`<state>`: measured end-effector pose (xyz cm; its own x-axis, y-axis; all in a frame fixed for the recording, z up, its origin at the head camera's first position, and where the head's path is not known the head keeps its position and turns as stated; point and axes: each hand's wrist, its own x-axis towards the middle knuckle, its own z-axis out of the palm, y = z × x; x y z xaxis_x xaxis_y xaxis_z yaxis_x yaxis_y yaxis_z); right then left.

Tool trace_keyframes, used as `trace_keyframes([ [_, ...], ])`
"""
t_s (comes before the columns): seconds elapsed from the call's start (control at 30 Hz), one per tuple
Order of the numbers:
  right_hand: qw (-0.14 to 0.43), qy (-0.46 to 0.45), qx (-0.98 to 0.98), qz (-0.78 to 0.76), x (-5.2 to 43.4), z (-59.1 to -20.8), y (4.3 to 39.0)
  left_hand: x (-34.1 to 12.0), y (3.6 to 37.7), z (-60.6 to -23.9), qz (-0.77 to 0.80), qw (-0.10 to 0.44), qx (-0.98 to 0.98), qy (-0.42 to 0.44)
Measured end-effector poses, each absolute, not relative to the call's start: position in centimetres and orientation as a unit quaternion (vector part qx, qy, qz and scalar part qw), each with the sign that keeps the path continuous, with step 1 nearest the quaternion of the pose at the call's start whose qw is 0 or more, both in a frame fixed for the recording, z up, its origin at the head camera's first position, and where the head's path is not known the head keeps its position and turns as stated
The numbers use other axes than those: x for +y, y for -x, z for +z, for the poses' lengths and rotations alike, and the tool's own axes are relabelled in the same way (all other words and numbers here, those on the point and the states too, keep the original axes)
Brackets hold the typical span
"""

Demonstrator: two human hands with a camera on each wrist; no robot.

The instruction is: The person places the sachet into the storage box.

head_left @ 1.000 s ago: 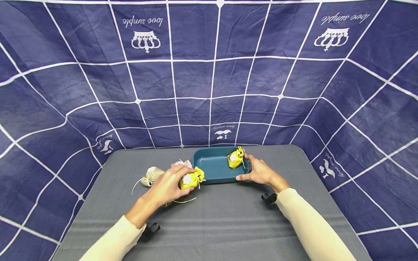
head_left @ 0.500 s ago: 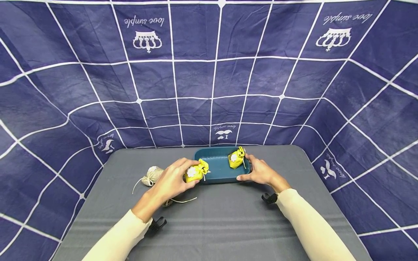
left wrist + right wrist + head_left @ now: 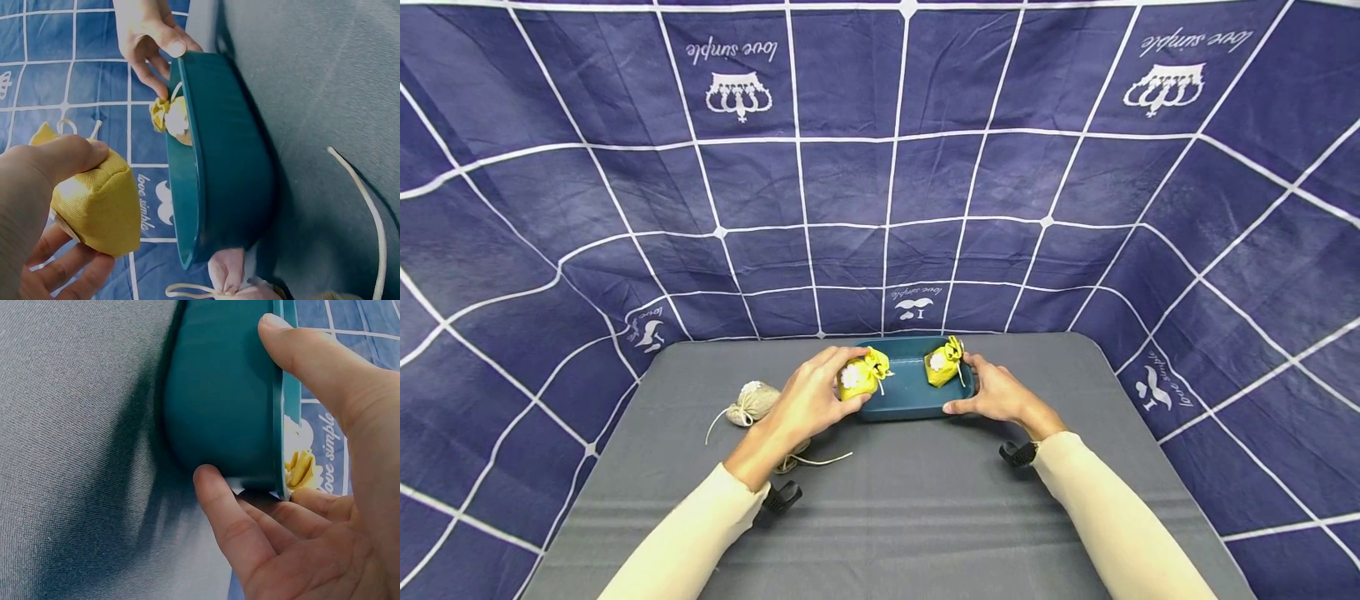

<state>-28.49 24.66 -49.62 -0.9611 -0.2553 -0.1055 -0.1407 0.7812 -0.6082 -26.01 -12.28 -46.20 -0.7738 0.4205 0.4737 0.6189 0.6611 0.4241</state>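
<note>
Head view: left hand [image 3: 805,397] pinches yellow cloth drawstring pouch [image 3: 858,377] near frame centre.
Right hand [image 3: 996,393] grips teal oblong plastic tub [image 3: 904,411], right end; likely best: tub steady, pouch squeezed lightly.

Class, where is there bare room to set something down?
Bare: the middle of the teal tray, left of its yellow pouch; grey table between the sleeves; table right of the right hand. Crowded: by the tray's left end, with left hand, beige pouch and pink pouch.
</note>
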Motion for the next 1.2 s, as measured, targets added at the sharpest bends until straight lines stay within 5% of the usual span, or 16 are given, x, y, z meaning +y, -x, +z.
trace_keyframes([
  [1.2,0.1,0.117,0.936,-0.316,25.0,-49.4,28.6,-5.7,32.9,-45.6,-0.36,0.099,-0.889,0.266],
])
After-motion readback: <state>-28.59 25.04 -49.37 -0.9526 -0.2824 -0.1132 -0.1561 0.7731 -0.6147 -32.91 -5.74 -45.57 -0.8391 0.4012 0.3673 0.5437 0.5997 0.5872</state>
